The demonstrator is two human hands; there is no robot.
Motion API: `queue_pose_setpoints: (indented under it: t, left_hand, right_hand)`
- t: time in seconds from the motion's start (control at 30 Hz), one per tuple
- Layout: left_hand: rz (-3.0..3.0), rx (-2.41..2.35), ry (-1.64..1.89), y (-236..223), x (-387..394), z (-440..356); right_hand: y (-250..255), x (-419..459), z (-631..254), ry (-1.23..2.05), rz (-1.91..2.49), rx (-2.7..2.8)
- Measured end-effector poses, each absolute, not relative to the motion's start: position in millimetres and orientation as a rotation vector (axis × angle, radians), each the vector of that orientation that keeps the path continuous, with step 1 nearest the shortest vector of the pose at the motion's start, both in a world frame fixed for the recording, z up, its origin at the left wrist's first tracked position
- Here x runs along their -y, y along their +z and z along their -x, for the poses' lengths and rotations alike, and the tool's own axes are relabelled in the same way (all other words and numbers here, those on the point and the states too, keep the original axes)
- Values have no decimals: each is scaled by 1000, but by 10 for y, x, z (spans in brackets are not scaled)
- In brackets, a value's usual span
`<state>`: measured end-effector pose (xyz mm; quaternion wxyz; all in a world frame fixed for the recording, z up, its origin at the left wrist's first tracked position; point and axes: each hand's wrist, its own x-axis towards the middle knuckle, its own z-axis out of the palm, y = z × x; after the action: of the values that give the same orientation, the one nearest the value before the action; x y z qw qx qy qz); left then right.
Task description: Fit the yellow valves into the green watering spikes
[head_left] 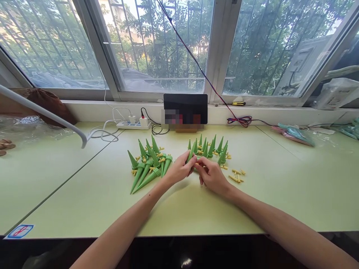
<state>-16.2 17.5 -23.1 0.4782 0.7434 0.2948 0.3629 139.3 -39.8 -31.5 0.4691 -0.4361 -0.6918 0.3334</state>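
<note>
My left hand (181, 169) is closed around a green plastic cone spike (191, 154) that points up and away from me. My right hand (212, 175) meets it at the spike's wide end, fingers pinched on a small yellow piece (197, 163) that is mostly hidden. To the left lies a pile of green spikes (148, 162) with yellow parts on them. Behind my hands several green spikes (209, 147) stand upright with yellow bits among them. Loose yellow pieces (237, 176) lie to the right of my right hand.
A light green table (280, 194) runs under a window. At the back stand a dark screen (185, 109), a power strip (134, 124) with cables, and a red-blue wire bundle (239, 120). A white lamp arm (45, 112) crosses the left. Plastic bags (293, 133) lie far right.
</note>
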Motion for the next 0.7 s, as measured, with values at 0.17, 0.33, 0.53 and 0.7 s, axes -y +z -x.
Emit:
queue_pose_setpoints:
  t: [0.17, 0.33, 0.53, 0.7]
  left_hand:
    - [-1819, -710, 882, -260, -188, 158]
    - [-1778, -654, 865, -233, -164, 149]
    - [-1747, -635, 870, -217, -166, 140]
    - [-1750, -708, 903, -232, -181, 152]
  right_hand:
    - [-279, 412, -1387, 817, 1073, 1723]
    - [-260, 411, -1396, 731, 1089, 1784]
    - [-265, 404, -1402, 744, 1089, 1764]
    - [-306, 378, -1405, 754, 1067, 1719]
